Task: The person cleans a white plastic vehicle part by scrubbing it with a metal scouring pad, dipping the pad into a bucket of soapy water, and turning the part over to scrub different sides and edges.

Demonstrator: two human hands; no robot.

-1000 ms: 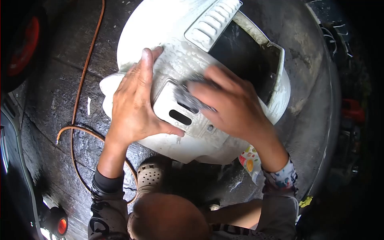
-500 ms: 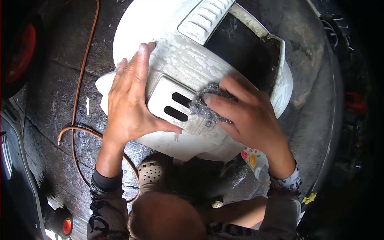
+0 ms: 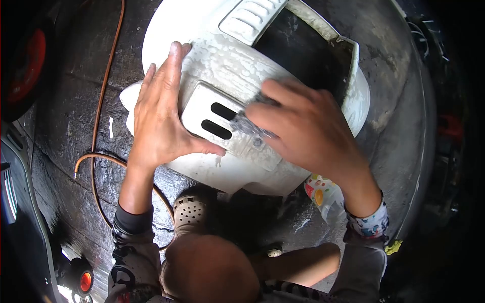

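Note:
A wet, soapy white body panel [image 3: 222,55], like the rear shell of a scooter, lies below me. It has a louvred patch [image 3: 252,20] at the top, a large dark opening, and a raised plate [image 3: 198,108] with two oval slots. My left hand [image 3: 160,118] rests on the panel left of the plate, fingers stretched and thumb spread below the slots. Right of the slots, my right hand [image 3: 310,131] presses a grey metal scouring pad [image 3: 248,126] onto the plate's edge; its fingers are slightly blurred and partly cover the pad.
An orange-brown hose [image 3: 103,96] runs along the wet dark floor at left. A clear plastic container with fruit print [image 3: 318,194] stands under my right forearm. My clog [image 3: 190,210] is just below the panel. A red-hubbed wheel [image 3: 28,65] is at far left.
My right hand has moved slightly up and left with the scouring pad. The panel and my left hand appear shifted a little up and left in view.

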